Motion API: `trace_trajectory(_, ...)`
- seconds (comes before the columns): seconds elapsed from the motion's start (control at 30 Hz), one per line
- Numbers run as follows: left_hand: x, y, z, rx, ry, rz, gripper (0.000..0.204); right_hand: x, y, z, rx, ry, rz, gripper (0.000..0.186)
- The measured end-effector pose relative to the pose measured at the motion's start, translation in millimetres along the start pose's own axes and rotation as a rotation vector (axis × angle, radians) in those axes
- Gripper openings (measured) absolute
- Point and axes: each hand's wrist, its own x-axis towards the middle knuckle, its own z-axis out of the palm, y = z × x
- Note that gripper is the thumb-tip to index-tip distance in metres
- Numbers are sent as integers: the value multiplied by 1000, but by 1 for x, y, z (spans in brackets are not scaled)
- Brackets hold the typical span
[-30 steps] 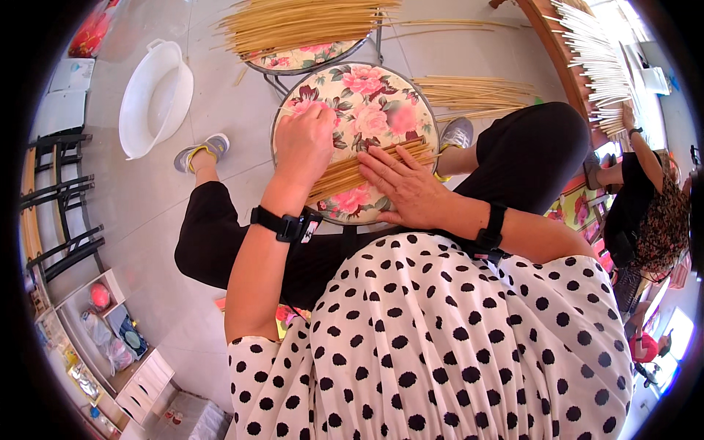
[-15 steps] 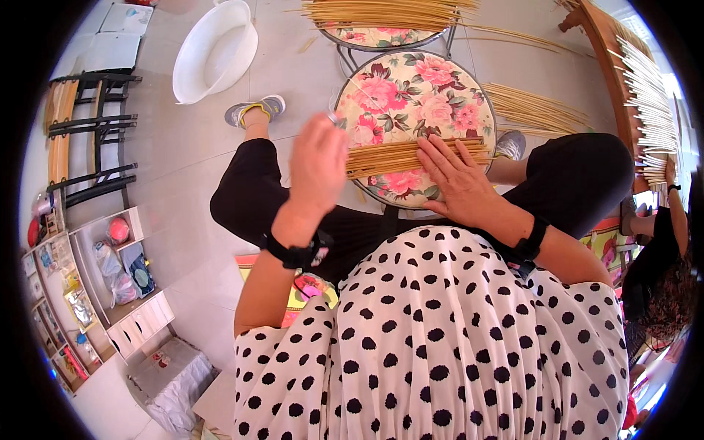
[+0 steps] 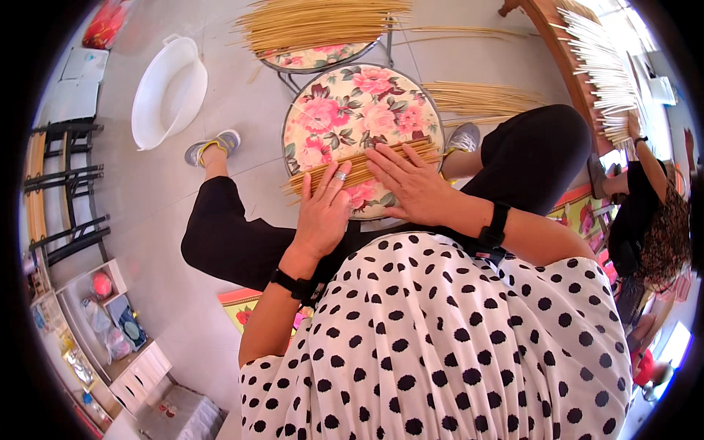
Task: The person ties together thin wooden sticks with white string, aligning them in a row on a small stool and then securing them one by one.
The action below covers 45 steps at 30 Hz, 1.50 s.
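Note:
A loose row of thin tan sticks (image 3: pixel 357 169) lies across the near half of a round stool (image 3: pixel 359 103) with a pink floral top. My left hand (image 3: pixel 324 213) rests flat on the left part of the sticks, fingers stretched forward, a ring on one finger. Over their right part lies my right hand (image 3: pixel 412 183), its fingers also extended. Both palms face down, and neither hand is wrapped round the sticks.
A second floral stool behind carries a large heap of sticks (image 3: pixel 323 26). More sticks (image 3: pixel 480 99) lie right of the stool. A white tub (image 3: pixel 170 92) stands on the floor at left. Far right, pale sticks (image 3: pixel 601 70) lie on a wooden bench (image 3: pixel 554 51) beside another person (image 3: pixel 656 220).
My left hand has come down from above the stool's left edge onto the sticks. The right hand stays on them. The sticks now lie more slanted, and the whole view has shifted.

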Motion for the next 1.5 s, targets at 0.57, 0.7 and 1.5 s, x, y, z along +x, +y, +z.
trace_trajectory(0.57,6,13,8,-53,58,1,9,-17,1,-14,30,-10,99,83)
trace_trajectory(0.7,-1,10,-5,-32,84,-29,7,-27,6,-25,24,27,164,85)
trace_trajectory(1.5,96,-25,-15,-51,133,27,20,5,2,-17,-12,170,238,64)
